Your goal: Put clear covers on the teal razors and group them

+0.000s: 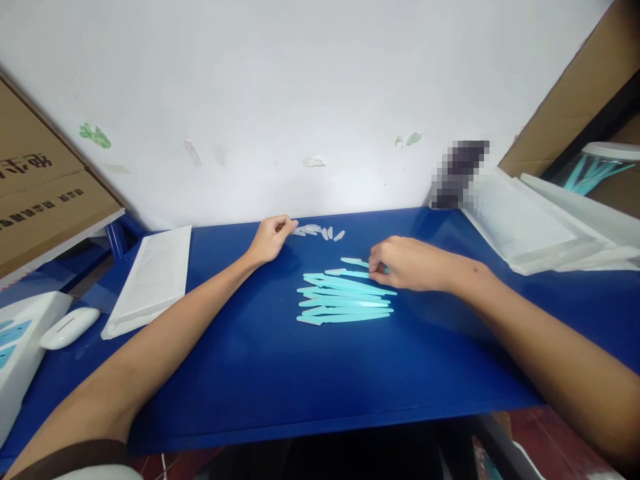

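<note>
Several turquoise eyebrow razors [345, 303] lie in a loose row on the blue table, their blade ends pointing left. My right hand [397, 263] is closed in a pinch around the handle end of an upper eyebrow razor [345, 272]. Another eyebrow razor [354, 261] lies just above it, its right end hidden by the fingers. Small translucent blade covers [313, 229] are scattered close to the wall. At the left edge of these covers, my left hand [273, 240] has thumb and fingers pressed together; what is between them is hidden.
A white packet [155, 273] lies at the left, near a white oval case [70, 328] and a white device [30, 353]. Clear plastic bags [530, 220] lie at the right, before a tub of turquoise sticks [600, 167]. Cardboard boxes [45, 180] flank the table [280, 373]; a wall stands behind.
</note>
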`<action>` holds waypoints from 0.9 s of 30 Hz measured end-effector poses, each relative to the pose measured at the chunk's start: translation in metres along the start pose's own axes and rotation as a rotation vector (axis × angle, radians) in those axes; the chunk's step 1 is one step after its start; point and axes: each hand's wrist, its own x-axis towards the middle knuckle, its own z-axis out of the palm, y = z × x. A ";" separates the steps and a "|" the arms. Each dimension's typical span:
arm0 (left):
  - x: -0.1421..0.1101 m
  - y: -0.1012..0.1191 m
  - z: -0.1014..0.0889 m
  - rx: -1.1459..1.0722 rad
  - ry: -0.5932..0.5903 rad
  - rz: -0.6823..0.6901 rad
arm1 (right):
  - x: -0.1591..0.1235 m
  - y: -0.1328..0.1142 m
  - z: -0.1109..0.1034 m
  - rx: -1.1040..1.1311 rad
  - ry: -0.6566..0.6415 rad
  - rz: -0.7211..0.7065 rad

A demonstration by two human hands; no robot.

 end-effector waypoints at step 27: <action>0.004 -0.008 0.000 -0.181 0.041 0.025 | 0.016 -0.043 0.026 -0.147 0.060 -0.094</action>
